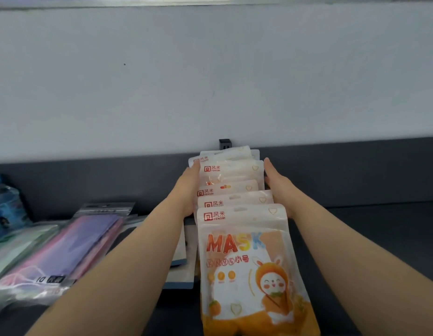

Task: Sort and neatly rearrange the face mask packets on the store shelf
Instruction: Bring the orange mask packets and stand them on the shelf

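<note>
A row of several white and orange mask packets (231,173) runs from the shelf's back wall toward me, overlapping like tiles. The nearest packet (249,265) shows "MASK" lettering and a cartoon rabbit. My left hand (190,187) presses flat against the left edges of the rear packets. My right hand (277,183) presses against their right edges. Both hands squeeze the row between them, fingers straight.
The dark shelf (368,234) has a dark back lip under a white wall. Left of the row lie clear packets of pink and purple masks (72,248), pale green ones (14,251) and a blue packet (4,204). A flat blue-edged packet (181,270) lies under my left forearm.
</note>
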